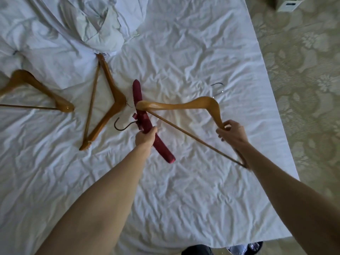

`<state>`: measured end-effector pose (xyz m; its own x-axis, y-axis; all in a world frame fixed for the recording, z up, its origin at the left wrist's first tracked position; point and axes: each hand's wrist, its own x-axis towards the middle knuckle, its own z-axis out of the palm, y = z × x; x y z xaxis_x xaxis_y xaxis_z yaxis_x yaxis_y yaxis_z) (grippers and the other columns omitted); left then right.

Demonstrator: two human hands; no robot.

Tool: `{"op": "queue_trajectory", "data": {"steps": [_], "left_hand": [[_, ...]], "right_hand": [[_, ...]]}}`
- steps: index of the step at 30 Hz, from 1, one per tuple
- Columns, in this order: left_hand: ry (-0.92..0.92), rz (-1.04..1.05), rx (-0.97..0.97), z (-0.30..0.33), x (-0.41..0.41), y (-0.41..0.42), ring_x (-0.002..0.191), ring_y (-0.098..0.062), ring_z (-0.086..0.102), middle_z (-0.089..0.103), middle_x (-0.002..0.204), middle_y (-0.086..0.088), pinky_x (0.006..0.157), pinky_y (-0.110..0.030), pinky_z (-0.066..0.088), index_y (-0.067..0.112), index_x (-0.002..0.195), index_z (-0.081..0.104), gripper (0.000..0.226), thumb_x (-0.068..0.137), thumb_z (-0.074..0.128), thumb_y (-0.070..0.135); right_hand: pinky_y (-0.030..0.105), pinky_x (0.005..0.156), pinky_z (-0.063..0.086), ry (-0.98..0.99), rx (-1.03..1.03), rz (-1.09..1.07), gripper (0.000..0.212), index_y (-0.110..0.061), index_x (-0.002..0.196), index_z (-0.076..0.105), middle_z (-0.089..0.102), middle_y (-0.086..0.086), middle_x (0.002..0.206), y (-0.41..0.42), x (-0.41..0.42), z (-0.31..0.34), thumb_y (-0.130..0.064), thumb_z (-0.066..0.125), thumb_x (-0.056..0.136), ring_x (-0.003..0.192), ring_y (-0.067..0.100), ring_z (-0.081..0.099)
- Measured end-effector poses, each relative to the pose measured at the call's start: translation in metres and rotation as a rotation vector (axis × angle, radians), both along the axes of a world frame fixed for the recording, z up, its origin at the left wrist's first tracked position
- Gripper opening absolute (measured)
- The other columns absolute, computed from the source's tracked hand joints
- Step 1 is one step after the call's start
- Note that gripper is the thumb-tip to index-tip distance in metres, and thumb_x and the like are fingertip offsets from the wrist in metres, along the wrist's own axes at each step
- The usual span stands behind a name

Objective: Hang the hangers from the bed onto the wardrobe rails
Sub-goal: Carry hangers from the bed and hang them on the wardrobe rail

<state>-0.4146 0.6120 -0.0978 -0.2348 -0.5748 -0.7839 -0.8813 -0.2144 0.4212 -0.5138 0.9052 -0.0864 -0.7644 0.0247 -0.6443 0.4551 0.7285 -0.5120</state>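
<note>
no legible text anywhere

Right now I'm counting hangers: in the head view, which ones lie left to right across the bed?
Left wooden hanger → upright wooden hanger → red hanger, held by the left hand → wooden hanger in the right hand.

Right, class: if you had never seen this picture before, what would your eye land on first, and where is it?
Probably the two hands mid-frame: the left hand grips a dark red padded hanger, the right hand holds a wooden hanger lifted over the white bed sheet. Two more wooden hangers lie on the sheet at left, below a crumpled duvet.
</note>
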Motion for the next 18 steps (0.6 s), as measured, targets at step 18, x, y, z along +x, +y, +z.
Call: {"op": "queue_trajectory", "data": {"steps": [18], "left_hand": [[0.216,-0.035,-0.081,0.165,0.084,0.016,0.071,-0.019,0.067,0.07,0.085,-0.006,0.055,-0.026,0.048,0.007,0.097,0.069,0.035,0.089,0.067,0.041]], "right_hand": [[0.048,0.053,0.056,0.127,-0.359,0.139,0.007,-0.015,0.09,0.064,0.065,0.013,0.07,-0.096,0.122,0.174,-0.019,0.066,0.085,0.053,0.025,0.062]]}}
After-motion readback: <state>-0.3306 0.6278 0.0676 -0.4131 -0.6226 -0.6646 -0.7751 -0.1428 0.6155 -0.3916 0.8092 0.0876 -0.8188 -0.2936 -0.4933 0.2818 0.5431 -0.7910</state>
